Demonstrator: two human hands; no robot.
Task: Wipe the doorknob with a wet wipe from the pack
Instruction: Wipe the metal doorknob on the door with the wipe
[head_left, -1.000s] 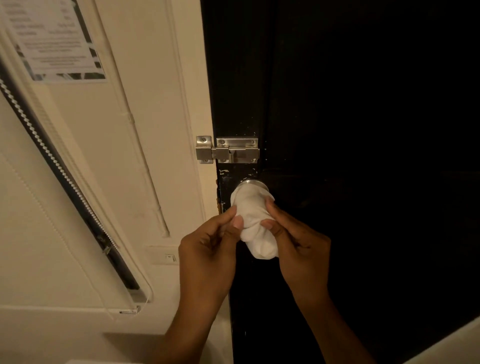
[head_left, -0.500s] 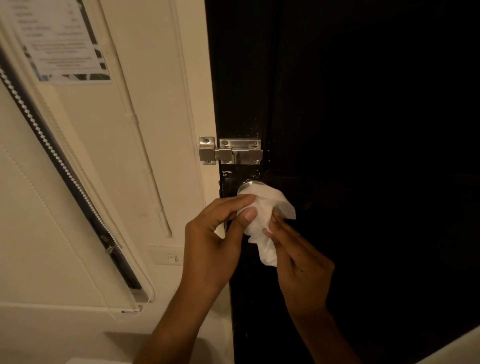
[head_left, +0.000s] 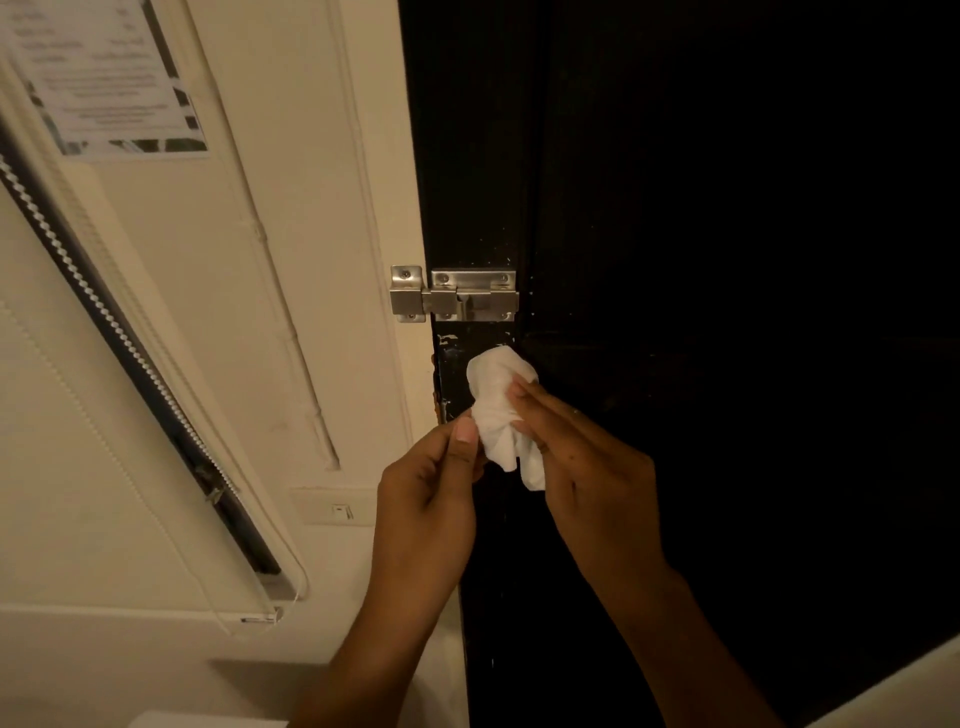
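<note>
A crumpled white wet wipe (head_left: 497, 402) is draped over the doorknob on the black door (head_left: 675, 260), and the knob itself is hidden under it. My right hand (head_left: 587, 462) presses its fingers against the wipe from the right and below. My left hand (head_left: 431, 486) pinches the wipe's lower left edge between thumb and fingers. The pack of wipes is out of view.
A silver slide bolt (head_left: 454, 295) bridges the door and the cream frame just above the knob. On the wall to the left are a light switch (head_left: 340, 508), a slanted window blind (head_left: 130, 338) and a posted paper notice (head_left: 104, 78).
The wipe now covers the knob's metal rim, which showed before. My left hand has slid down and left to the wipe's lower edge; my right fingers have moved up onto the knob.
</note>
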